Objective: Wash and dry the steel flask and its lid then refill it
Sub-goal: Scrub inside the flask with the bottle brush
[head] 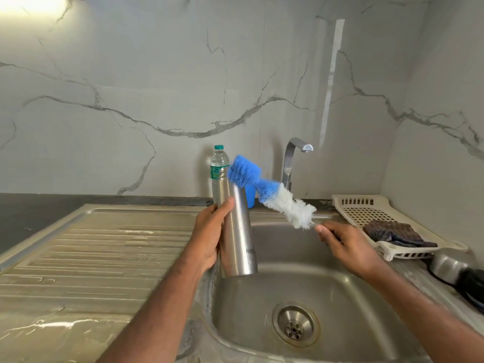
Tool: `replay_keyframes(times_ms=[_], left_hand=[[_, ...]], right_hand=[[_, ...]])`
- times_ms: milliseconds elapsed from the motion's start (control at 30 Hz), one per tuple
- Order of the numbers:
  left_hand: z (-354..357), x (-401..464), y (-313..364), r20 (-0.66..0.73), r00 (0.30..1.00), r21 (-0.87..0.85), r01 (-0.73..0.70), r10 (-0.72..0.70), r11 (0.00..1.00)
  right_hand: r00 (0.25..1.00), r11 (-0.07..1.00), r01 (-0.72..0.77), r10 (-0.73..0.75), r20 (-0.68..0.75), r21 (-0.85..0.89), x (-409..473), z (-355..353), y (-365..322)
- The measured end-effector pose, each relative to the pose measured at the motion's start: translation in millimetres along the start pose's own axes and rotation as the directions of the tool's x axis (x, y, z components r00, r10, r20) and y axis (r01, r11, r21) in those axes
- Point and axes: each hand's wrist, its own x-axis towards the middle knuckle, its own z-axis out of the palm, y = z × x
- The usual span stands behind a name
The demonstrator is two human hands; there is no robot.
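My left hand [209, 233] grips the steel flask [239, 231], holding it nearly upright over the left side of the sink basin [327, 279], its open neck at the top. My right hand [345, 244] pinches the wire handle of a bottle brush [272, 195] with blue and white bristles. The brush is outside the flask, its blue tip just right of the flask's neck. The flask's lid cannot be picked out with certainty; a dark round object [474, 286] lies at the right edge.
A clear plastic water bottle [218, 163] with a teal cap stands behind the flask, beside a blue cup [250, 196]. The steel tap [290, 161] rises behind the basin. A white drying rack [377, 218] holding a dark cloth [392, 231] sits right. The ribbed drainboard [99, 247] spreads left.
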Motion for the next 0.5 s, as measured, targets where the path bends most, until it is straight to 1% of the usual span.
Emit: replay_keyframes(times_ms=[100, 200, 267, 333, 400, 433, 500], left_hand=[[-7, -1, 4, -0.002, 0.995, -0.142, 0.100, -0.101, 0.985], [-15, -1, 10, -0.029, 0.991, -0.299, 0.119, -0.134, 0.947], [-16, -4, 11, -0.015, 0.987, -0.369, 0.145, -0.162, 0.918], [-12, -6, 9, 0.032, 0.979, -0.366, 0.198, -0.200, 0.909], [-8, -8, 7, 0.059, 0.975, -0.335, 0.221, -0.214, 0.916], [-7, -8, 7, 0.062, 0.975, -0.327, 0.222, -0.214, 0.919], [-8, -7, 7, 0.059, 0.977, -0.332, 0.212, -0.204, 0.919]], right_hand=[[0.991, 0.996, -0.043, 0.033, 0.129, 0.073, -4, -1, 2], [0.965, 0.977, -0.081, 0.026, 0.262, 0.200, -8, -7, -1], [0.964, 0.973, -0.075, 0.015, 0.265, 0.217, -9, -4, -4], [0.980, 0.984, -0.068, 0.035, 0.198, 0.164, -5, 6, -9], [0.990, 0.991, -0.072, 0.057, 0.132, 0.111, 1, 14, -16], [0.989, 0.990, -0.074, 0.057, 0.133, 0.123, 2, 15, -17], [0.972, 0.971, -0.080, 0.027, 0.231, 0.224, 1, 7, -12]])
